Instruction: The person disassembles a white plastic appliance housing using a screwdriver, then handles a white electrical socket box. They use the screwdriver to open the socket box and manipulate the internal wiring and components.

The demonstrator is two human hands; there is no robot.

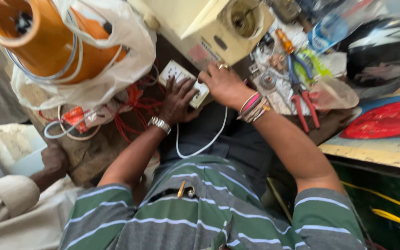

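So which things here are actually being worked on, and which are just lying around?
In hand:
- white switchboard, under both hands
- left hand pressing on it
- right hand at its far end
- white cable hanging below it

Lying about:
- pliers
- screwdriver
- orange spool in plastic bag
- red wires
- cream housing

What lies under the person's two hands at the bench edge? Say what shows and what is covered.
A white switch-and-socket board lies under the left hand and right hand. Its upper left end shows, and a white cable hangs below. The hands cover its middle.
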